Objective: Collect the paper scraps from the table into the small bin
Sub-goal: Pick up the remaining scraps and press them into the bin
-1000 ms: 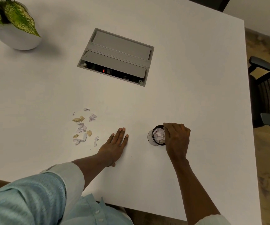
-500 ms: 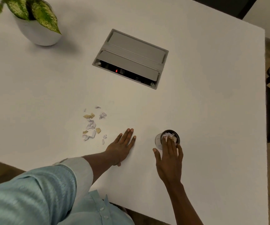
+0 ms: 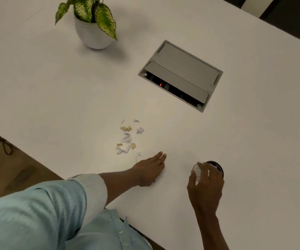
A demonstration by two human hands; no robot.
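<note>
right hand low and right of centre, now drawn back from the mouth of the small bin and hovering at its near side, fingers spread and loosely curled around the wall; touching or merely beside, hard to say through the blur. no scrap visible between those fingers. a second ago bunched right over the rim, half a second ago flat across the opening, as if pressing paper down; now clear of the top, so that load looks delivered.

left hand flat on the white table just left of centre bottom, palm down, fingers straight and together, gripping nothing, in much the same spot as before.

paper scraps still a loose scatter of white and tan bits near frame centre, just above and left of the left fingertips, apparently untouched across the three views. bin well apart from them, off to the right.

task partly done, by this reading: some paper in the bin, a small pile left. likely next need: another pinch or sweep from the pile, or bringing the bin closer first.

elsewhere: potted plant upper left, grey cable box upper right of centre.
</note>
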